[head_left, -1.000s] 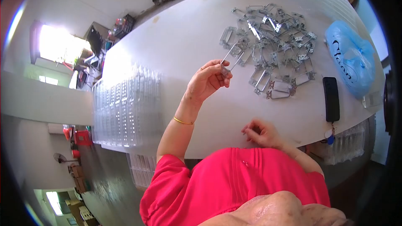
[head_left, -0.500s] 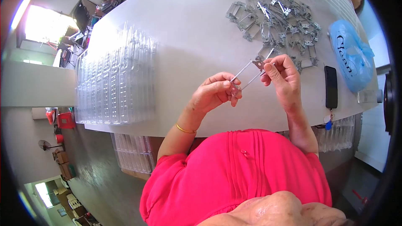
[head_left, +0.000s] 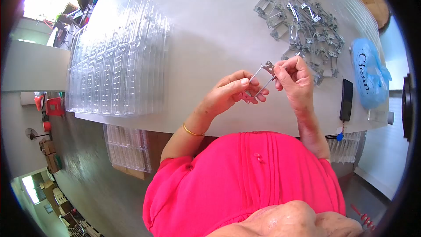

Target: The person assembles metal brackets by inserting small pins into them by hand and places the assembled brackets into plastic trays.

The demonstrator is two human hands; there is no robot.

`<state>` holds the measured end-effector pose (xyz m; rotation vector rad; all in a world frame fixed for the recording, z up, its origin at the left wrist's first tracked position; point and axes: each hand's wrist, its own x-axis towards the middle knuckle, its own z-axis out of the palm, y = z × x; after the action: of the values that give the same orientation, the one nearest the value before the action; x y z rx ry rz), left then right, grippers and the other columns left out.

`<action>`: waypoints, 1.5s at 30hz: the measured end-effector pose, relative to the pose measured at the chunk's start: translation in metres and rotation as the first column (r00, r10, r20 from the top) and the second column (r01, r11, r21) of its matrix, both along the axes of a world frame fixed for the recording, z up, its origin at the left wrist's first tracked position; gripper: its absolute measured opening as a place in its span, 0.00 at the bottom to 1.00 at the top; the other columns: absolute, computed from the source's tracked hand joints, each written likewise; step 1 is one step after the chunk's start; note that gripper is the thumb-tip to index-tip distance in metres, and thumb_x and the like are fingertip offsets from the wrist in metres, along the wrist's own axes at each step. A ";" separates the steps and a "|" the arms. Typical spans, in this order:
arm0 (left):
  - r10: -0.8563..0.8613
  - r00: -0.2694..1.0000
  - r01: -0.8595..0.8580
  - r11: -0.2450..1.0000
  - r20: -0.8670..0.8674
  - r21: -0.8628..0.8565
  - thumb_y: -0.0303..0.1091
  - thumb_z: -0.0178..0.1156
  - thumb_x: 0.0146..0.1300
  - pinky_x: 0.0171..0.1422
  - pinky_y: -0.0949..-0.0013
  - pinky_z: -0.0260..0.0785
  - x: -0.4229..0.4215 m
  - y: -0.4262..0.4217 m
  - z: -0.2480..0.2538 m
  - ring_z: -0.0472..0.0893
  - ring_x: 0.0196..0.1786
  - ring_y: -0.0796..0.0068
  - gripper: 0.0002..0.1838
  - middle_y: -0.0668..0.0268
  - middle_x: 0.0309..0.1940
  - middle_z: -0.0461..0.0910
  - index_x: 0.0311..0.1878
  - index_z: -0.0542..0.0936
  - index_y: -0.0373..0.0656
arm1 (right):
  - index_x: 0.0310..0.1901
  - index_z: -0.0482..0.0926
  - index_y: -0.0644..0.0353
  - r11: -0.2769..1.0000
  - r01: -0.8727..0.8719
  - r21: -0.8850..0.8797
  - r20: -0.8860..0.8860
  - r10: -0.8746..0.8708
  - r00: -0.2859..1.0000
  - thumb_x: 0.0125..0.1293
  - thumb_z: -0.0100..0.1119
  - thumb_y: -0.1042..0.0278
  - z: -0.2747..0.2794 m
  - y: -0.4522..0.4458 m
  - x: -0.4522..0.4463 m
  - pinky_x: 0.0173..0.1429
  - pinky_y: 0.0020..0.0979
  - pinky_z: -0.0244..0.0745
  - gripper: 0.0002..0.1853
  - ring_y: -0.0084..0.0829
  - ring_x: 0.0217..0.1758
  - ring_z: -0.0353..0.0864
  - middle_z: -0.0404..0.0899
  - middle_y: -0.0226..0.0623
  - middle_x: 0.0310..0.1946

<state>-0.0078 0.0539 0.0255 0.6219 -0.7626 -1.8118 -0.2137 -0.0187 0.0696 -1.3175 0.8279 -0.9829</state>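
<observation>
Both my hands hold one small metal bracket frame [head_left: 265, 87] above the table's front part. It has two thin parallel rods joined by a plate at each end. My left hand [head_left: 226, 93] grips the lower end plate, its thumb along the top and other fingers under and beside the rods. With thumb and fingers pinched, my right hand [head_left: 297, 81] holds the upper end plate, part of which sticks out beyond the fingertips. Just behind my right hand lies a tangled pile of similar metal frames [head_left: 302, 30].
Clear plastic trays [head_left: 116, 61] are stacked on the left of the white table [head_left: 210, 30]. At right are a black phone [head_left: 346, 100] with a blue tag and a blue plastic bag [head_left: 370, 74]. More clear trays [head_left: 127, 147] stand below the table edge.
The camera view has shifted a little. The frame has turned in my hands, with its upper plate now facing up more plainly. My left fingers have spread farther under the rods.
</observation>
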 end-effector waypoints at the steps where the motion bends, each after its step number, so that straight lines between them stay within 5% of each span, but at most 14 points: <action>1: 0.005 1.000 -0.005 1.000 -0.004 0.001 0.45 0.50 0.78 0.56 0.57 0.77 0.000 0.000 0.000 0.87 0.50 0.53 0.19 0.41 0.53 0.83 0.54 0.76 0.36 | 0.40 0.73 0.58 1.000 -0.005 0.001 -0.004 0.005 1.000 0.74 0.61 0.74 0.000 0.001 0.003 0.33 0.19 0.73 0.06 0.13 0.29 0.76 0.82 0.30 0.36; 9: -0.018 0.976 0.034 0.997 -0.218 0.070 0.40 0.50 0.80 0.49 0.56 0.81 0.003 0.005 -0.006 0.87 0.46 0.53 0.14 0.41 0.49 0.81 0.42 0.73 0.39 | 0.43 0.77 0.59 0.999 -0.039 -0.038 -0.033 0.038 0.999 0.73 0.64 0.73 -0.010 0.001 0.009 0.36 0.19 0.75 0.05 0.14 0.33 0.78 0.82 0.30 0.37; 16: 0.033 0.984 -0.018 0.996 -0.173 0.089 0.39 0.51 0.79 0.48 0.55 0.81 -0.001 0.008 -0.001 0.87 0.45 0.53 0.13 0.42 0.49 0.81 0.43 0.75 0.38 | 0.48 0.79 0.61 0.987 0.049 -0.154 0.030 -0.045 0.999 0.74 0.63 0.75 0.005 0.005 0.005 0.40 0.22 0.78 0.05 0.18 0.36 0.81 0.83 0.33 0.41; 21: 0.022 0.993 -0.011 0.996 -0.113 0.090 0.38 0.52 0.79 0.49 0.54 0.81 -0.007 0.011 0.007 0.87 0.45 0.54 0.13 0.42 0.48 0.82 0.42 0.77 0.38 | 0.48 0.78 0.66 0.919 0.012 -0.394 0.008 -0.010 1.000 0.72 0.61 0.82 0.001 0.012 0.010 0.47 0.24 0.82 0.06 0.21 0.41 0.84 0.83 0.39 0.45; 31: 0.005 0.997 -0.001 0.998 -0.074 0.056 0.39 0.53 0.79 0.46 0.57 0.79 -0.011 0.009 0.009 0.87 0.40 0.57 0.14 0.44 0.47 0.82 0.41 0.77 0.37 | 0.47 0.79 0.65 0.880 0.041 -0.474 -0.039 -0.067 0.997 0.70 0.64 0.82 -0.005 0.010 0.007 0.45 0.25 0.83 0.07 0.23 0.39 0.85 0.84 0.41 0.44; 40: -0.019 0.989 0.019 1.000 0.144 0.002 0.40 0.56 0.78 0.42 0.65 0.74 -0.010 0.013 0.019 0.86 0.40 0.65 0.15 0.51 0.46 0.84 0.43 0.80 0.36 | 0.41 0.79 0.64 0.761 -0.005 -0.649 -0.123 -0.098 0.987 0.68 0.67 0.80 -0.005 0.006 0.003 0.35 0.24 0.77 0.06 0.23 0.34 0.83 0.83 0.39 0.35; 42: 0.049 0.937 -0.029 0.998 0.345 -0.063 0.39 0.58 0.77 0.41 0.68 0.73 -0.013 0.014 0.022 0.84 0.41 0.71 0.14 0.56 0.45 0.84 0.46 0.81 0.35 | 0.36 0.76 0.62 0.800 -0.010 -0.600 -0.157 -0.106 0.982 0.70 0.66 0.76 0.001 0.009 0.004 0.30 0.26 0.71 0.07 0.22 0.27 0.77 0.79 0.36 0.29; 45: 0.093 0.913 -0.046 0.991 0.398 -0.125 0.33 0.61 0.75 0.42 0.69 0.73 -0.015 0.013 0.024 0.83 0.41 0.75 0.09 0.61 0.43 0.83 0.46 0.82 0.35 | 0.32 0.73 0.62 0.822 -0.074 -0.565 -0.270 -0.099 0.958 0.75 0.62 0.71 -0.014 0.005 0.000 0.27 0.28 0.66 0.12 0.22 0.22 0.70 0.73 0.33 0.23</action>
<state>-0.0224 0.0668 0.0498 0.9524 -1.0962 -1.5787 -0.2139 -0.0133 0.0558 -2.0170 0.7848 -1.1129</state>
